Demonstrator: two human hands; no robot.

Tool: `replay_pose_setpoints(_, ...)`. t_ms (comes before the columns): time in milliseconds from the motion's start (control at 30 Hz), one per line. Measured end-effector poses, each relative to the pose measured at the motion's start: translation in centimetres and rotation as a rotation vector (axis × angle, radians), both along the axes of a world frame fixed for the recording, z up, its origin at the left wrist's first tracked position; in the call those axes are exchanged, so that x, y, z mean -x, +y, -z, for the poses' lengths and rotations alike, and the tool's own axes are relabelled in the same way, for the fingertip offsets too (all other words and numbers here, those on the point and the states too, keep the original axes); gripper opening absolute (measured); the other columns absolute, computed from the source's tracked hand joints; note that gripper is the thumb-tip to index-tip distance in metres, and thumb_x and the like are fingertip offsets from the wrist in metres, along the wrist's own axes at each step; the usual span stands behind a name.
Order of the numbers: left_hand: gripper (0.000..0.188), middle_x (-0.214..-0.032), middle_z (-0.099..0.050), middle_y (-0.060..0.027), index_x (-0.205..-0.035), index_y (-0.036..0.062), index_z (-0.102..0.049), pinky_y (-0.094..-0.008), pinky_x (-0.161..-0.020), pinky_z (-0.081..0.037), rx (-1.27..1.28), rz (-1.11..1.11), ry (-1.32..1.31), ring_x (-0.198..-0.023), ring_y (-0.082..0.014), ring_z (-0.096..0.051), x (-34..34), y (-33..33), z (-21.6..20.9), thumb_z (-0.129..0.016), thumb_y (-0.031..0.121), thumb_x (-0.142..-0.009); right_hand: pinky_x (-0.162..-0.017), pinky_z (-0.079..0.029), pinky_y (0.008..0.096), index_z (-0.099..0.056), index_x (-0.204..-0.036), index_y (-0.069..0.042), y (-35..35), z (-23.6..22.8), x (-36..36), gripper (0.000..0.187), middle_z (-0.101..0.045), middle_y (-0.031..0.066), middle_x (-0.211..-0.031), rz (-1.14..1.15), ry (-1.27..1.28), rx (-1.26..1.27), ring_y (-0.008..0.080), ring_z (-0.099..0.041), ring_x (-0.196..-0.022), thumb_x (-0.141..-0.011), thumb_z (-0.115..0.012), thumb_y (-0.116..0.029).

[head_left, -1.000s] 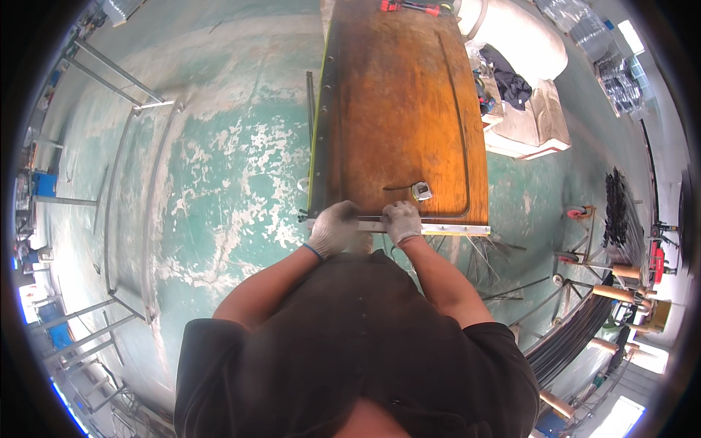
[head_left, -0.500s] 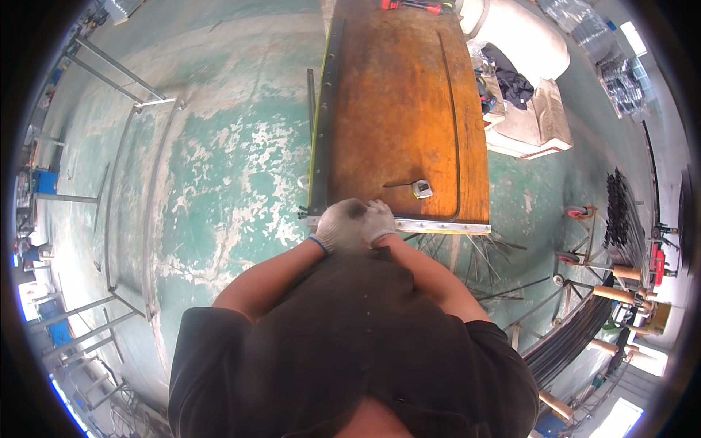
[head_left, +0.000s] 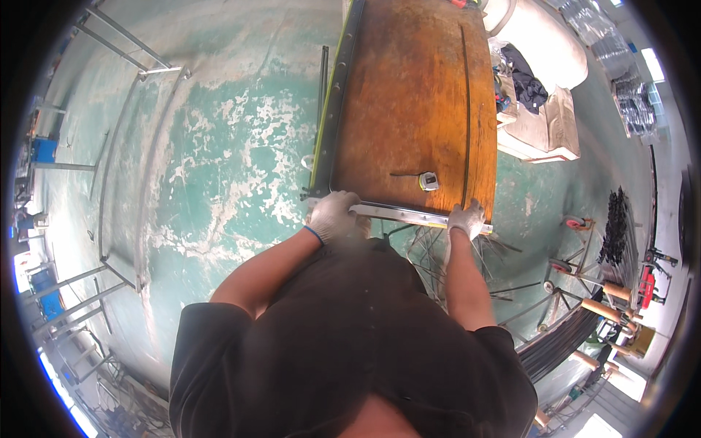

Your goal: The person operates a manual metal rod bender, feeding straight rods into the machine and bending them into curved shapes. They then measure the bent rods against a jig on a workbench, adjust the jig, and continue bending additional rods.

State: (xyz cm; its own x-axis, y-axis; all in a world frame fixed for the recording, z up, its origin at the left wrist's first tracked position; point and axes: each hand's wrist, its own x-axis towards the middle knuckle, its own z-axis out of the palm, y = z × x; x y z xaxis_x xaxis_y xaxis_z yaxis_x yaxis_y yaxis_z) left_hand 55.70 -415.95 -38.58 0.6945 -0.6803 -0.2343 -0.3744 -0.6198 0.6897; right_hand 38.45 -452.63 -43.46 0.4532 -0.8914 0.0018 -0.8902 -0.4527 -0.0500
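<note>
A bent black metal rod [head_left: 466, 131] lies on the worn wooden tabletop [head_left: 409, 95], running along its right side and across the near edge. My left hand [head_left: 336, 213], in a whitish knit glove, is closed at the near left corner, on the rod there; its fingertips are partly hidden. At the near right corner, my gloved right hand [head_left: 467, 217] has its fingers curled over the rod's bend. Between the hands, a pale metal strip [head_left: 409, 216] edges the table. A tape measure [head_left: 428, 181] rests on the wood, beyond and between both hands.
A dark rail with a yellow-green edge [head_left: 330, 109] borders the table's left side. Thin metal rods [head_left: 438, 255] stick out beneath the near edge. A beige sofa [head_left: 544, 131] with dark clothing stands right. Metal frames [head_left: 146, 146] are at left, bundled black rods [head_left: 573, 332] at lower right.
My right hand has moved right, from beside the left hand to the table's near right corner. My left hand stays near the left corner. The view has shifted slightly.
</note>
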Motion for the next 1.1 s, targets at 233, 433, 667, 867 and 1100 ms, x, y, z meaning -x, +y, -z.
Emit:
replay_pose_setpoints(233,0.03,-0.117,-0.072,-0.0137,-0.118,0.0098,-0.075,-0.0507,-0.104,-0.053,-0.259,0.263,-0.194,-0.121,-0.0355,-0.066,0.5,-1.5,0.3,-0.073,0.013,-0.088,-0.109,-0.057,0.0464,-0.078,-0.131,-0.009,-3.0,0.6,0.9,0.044,-0.078,0.0188,-0.131,0.163,-0.115,-0.288,0.0372,-0.074,-0.124,-0.088,-0.073,-0.018)
replay_pose_setpoints(433,0.029,-0.118,-0.071,-0.0147,-0.114,0.0082,-0.074,-0.0496,-0.105,-0.052,-0.242,0.264,-0.252,-0.12,-0.0356,-0.065,0.7,-1.4,0.0,-0.069,0.011,-0.085,-0.105,-0.058,0.0453,-0.079,-0.128,-0.008,-2.6,0.1,1.0,0.043,-0.08,0.0184,-0.127,0.215,-0.213,-0.346,0.0368,-0.076,-0.121,-0.086,-0.074,-0.016)
replay_pose_setpoints(667,0.029,-0.118,-0.072,-0.0153,-0.11,0.0063,-0.075,-0.0488,-0.109,-0.049,-0.198,0.223,-0.321,-0.12,-0.0364,-0.065,0.3,-1.6,1.2,-0.067,0.011,-0.083,-0.103,-0.058,0.0443,-0.08,-0.124,-0.008,-3.5,1.6,2.0,0.042,-0.081,0.0182,-0.124,0.181,-0.256,-0.332,0.0367,-0.077,-0.118,-0.083,-0.076,-0.017)
replay_pose_setpoints(867,0.032,-0.12,-0.072,-0.0157,-0.111,0.0058,-0.075,-0.0485,-0.11,-0.05,-0.212,0.255,-0.303,-0.122,-0.0365,-0.065,0.2,-1.2,1.6,-0.068,0.009,-0.08,-0.105,-0.058,0.0457,-0.08,-0.128,-0.008,-3.4,0.9,1.7,0.043,-0.08,0.0184,-0.127,0.151,-0.223,-0.326,0.0367,-0.077,-0.119,-0.087,-0.074,-0.018)
replay_pose_setpoints(1100,0.034,-0.124,-0.072,-0.0155,-0.111,0.0057,-0.075,-0.0487,-0.112,-0.05,-0.25,0.28,-0.3,-0.124,-0.0368,-0.065,0.4,-1.0,1.4,-0.07,0.01,-0.078,-0.105,-0.059,0.0453,-0.081,-0.126,-0.008,-3.3,0.6,1.5,0.042,-0.081,0.019,-0.124,0.162,-0.174,-0.315,0.0365,-0.077,-0.118,-0.086,-0.075,-0.02)
